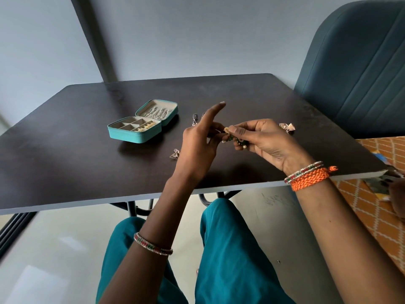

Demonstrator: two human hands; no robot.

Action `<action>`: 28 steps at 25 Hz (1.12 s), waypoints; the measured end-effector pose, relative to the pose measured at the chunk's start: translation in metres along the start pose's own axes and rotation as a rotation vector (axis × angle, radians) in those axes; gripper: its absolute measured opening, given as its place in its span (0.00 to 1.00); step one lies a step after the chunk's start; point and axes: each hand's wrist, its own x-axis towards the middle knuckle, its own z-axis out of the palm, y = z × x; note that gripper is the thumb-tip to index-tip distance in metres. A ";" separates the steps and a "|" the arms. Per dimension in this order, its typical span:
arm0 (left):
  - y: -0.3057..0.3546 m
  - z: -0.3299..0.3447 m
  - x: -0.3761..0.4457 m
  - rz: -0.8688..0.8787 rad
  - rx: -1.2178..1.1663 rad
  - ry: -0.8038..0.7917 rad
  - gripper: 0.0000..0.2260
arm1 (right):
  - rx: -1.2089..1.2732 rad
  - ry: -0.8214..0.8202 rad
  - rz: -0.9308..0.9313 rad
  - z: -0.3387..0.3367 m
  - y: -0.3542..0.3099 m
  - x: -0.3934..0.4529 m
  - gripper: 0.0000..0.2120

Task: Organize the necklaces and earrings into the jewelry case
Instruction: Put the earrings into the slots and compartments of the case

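Right hand up over the dark table, thumb and fingers pinching a small earring with a gold top, green beads and little white pearls. Left hand just beside it, pointer finger sticking straight up, other fingers curled in toward the same earring; touching it or not, hard to tell. Both hands held a bit above the dark brown flat table, near the front edge.

Red, green and white beaded bangle on the left arm. Same kind of bangle plus a thick orange braided thread band on the right wrist.

Small shiny silver earring lying on the table just left of the left hand. Dark round earring lying behind the left hand. Rose-gold fan-shaped earrings lying behind the right hand.

Small teal zip-up jewelry case farther left on the table, lying open. Little gold pieces in the right-hand slots of the near half. Row of silver hanging pieces in the lid half.

Dark blue padded chair behind the table on the right. Teal trousers down below.
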 end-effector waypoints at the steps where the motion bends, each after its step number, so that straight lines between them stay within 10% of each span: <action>1: 0.000 0.000 0.000 0.002 0.014 -0.013 0.29 | -0.011 -0.004 0.000 0.000 0.000 0.000 0.05; 8: -0.004 0.003 0.000 -0.281 -0.306 -0.032 0.05 | 0.046 0.112 -0.100 0.009 0.013 0.004 0.02; 15: -0.001 0.003 0.002 -0.489 -0.683 -0.028 0.03 | -0.042 0.113 -0.147 0.009 0.014 0.005 0.06; 28: 0.000 0.007 -0.008 -0.393 -0.388 -0.094 0.06 | -0.438 0.111 -0.294 -0.018 0.017 -0.003 0.07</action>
